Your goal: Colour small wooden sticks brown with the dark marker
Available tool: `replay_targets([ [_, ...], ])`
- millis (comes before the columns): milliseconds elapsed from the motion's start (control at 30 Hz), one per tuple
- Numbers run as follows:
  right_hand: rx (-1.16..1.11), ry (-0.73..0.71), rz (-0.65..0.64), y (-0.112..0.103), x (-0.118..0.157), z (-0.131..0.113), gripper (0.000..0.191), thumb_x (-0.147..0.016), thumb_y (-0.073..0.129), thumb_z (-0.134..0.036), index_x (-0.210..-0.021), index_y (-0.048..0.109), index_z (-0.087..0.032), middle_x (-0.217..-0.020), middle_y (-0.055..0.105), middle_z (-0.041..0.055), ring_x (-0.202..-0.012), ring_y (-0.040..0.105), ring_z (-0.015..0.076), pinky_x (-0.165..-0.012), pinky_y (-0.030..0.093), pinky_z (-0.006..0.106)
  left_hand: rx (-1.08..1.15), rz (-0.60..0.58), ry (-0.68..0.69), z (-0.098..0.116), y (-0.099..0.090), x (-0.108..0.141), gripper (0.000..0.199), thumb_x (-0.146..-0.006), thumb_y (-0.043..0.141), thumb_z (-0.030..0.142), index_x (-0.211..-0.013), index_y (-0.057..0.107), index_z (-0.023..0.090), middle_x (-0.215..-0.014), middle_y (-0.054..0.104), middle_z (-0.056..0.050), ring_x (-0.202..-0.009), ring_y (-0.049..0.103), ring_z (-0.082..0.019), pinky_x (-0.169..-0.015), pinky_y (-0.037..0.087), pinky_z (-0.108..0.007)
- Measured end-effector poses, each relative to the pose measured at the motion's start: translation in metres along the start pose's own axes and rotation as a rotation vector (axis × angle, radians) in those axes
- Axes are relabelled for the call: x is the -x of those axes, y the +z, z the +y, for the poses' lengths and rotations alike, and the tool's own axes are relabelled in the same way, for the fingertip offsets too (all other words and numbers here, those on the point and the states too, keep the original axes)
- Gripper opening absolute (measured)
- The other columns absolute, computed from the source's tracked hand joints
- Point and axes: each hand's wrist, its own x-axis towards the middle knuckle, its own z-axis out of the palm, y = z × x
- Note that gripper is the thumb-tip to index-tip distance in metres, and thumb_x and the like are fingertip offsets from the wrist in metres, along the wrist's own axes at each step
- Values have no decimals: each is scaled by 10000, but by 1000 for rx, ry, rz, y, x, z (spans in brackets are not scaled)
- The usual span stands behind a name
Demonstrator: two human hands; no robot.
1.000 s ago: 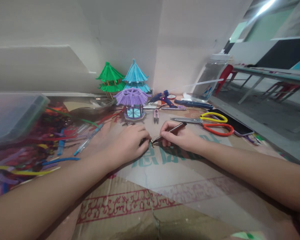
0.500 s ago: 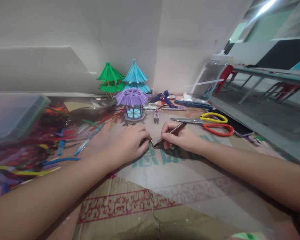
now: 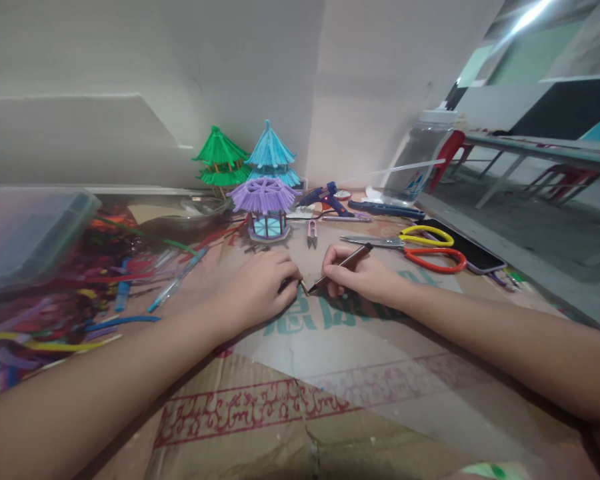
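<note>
My right hand [image 3: 353, 272] is closed around a dark brown marker pen [image 3: 341, 269], its tip slanting down to the left. Between the fingertips of my left hand [image 3: 269, 283] is a short thin stick [image 3: 305, 287], mostly hidden by the fingers. The pen tip meets or nearly meets the stick's free end. Both hands rest on a cardboard sheet [image 3: 260, 407] with printed green characters. Just behind them stands a small purple-roofed pavilion model [image 3: 264, 197], and a pair of thread snips [image 3: 313, 233] lies beside it.
Scissors [image 3: 405, 241] with yellow and red handles lie at right, by a phone [image 3: 475, 247]. A blue glue gun [image 3: 327, 197], a box cutter [image 3: 387, 209] and a water bottle [image 3: 417, 160] sit behind. Green [image 3: 220, 157] and blue [image 3: 271, 150] models stand at the wall; a plastic box [image 3: 33, 230] and pipe cleaners fill the left.
Almost nothing differs. Both hands keep their places, with the pen tip still at the stick; the view has shifted very slightly.
</note>
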Motion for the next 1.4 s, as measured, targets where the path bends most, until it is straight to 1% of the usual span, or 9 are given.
replay_targets([
  [100, 7, 10, -9, 0, 0, 0, 180, -835, 639, -328, -751, 534, -208, -557, 641, -21, -496, 558, 109, -487, 428, 223, 15, 6, -10, 0, -1, 0, 167, -915, 560, 179, -956, 721, 162, -944, 680, -87, -936, 640, -253, -838, 494, -388],
  [333, -50, 23, 24, 1, -1, -2, 195, -810, 667, -343, -752, 538, -210, -570, 656, -16, -514, 588, 115, -505, 443, 223, 8, -16, -20, 3, -3, 0, 173, -924, 555, 182, -967, 721, 160, -952, 680, -90, -935, 640, -251, -850, 496, -388],
  [467, -76, 10, 37, 1, -1, -3, 207, -811, 682, -344, -746, 539, -209, -569, 657, -19, -503, 580, 111, -493, 429, 219, 21, 1, -5, 1, -2, 1, 172, -919, 553, 179, -966, 718, 166, -959, 681, -87, -946, 637, -251, -857, 494, -388],
  [667, -127, -9, 49, 0, 0, -3, 222, -792, 723, -344, -744, 558, -202, -576, 661, -19, -511, 585, 109, -514, 448, 223, 17, -1, -2, 0, -1, 0, 189, -919, 544, 188, -984, 720, 171, -959, 682, -88, -941, 640, -262, -847, 499, -407],
  [1100, -103, -11, 36, 0, 1, -2, 198, -808, 692, -328, -742, 554, -204, -573, 657, -16, -516, 586, 110, -524, 451, 228, 11, 25, -1, 0, 1, 1, 169, -910, 559, 173, -965, 719, 166, -930, 676, -80, -924, 635, -258, -828, 494, -397],
  [1200, -116, -18, 48, 0, 0, -1, 204, -811, 697, -334, -742, 555, -206, -585, 661, -15, -527, 594, 112, -527, 456, 231, 13, 16, -4, 0, 0, 0, 172, -911, 555, 172, -968, 717, 166, -937, 675, -80, -925, 635, -259, -825, 495, -399],
  [1400, -154, -36, 33, -1, 0, 2, 221, -823, 703, -354, -755, 562, -198, -601, 664, -7, -538, 595, 111, -544, 473, 239, 5, -8, -4, 1, -2, 1, 180, -920, 540, 183, -978, 710, 171, -954, 671, -81, -940, 631, -256, -838, 494, -398],
])
